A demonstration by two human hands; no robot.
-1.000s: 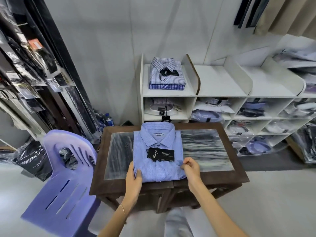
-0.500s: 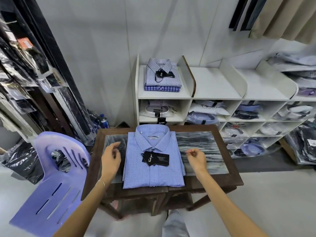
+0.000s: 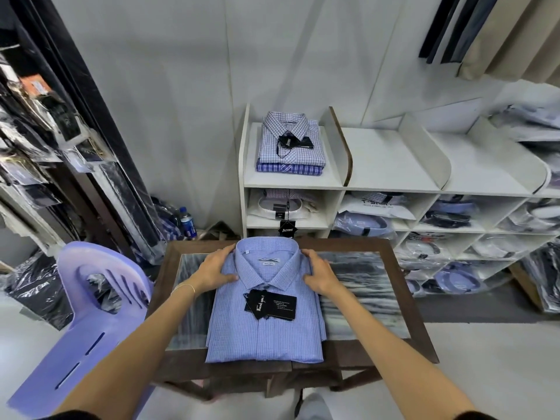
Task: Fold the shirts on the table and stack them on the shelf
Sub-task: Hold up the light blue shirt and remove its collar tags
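A folded light-blue checked shirt lies collar-away in the middle of the dark wooden table, with black tags on its chest. My left hand cups its left shoulder beside the collar, thumb on top. My right hand cups the right shoulder the same way. Behind the table stands the white shelf. Its top left bay holds a stack of two folded checked shirts.
A purple plastic chair stands close to the table's left side. Garments in plastic hang on a rack at the left. A water bottle stands on the floor. The lower shelf cubbies hold bagged shirts.
Both hands left the shirt's near edge, lifted off, then moved forward onto its shoulders beside the collar. The shirt itself has stayed in place.
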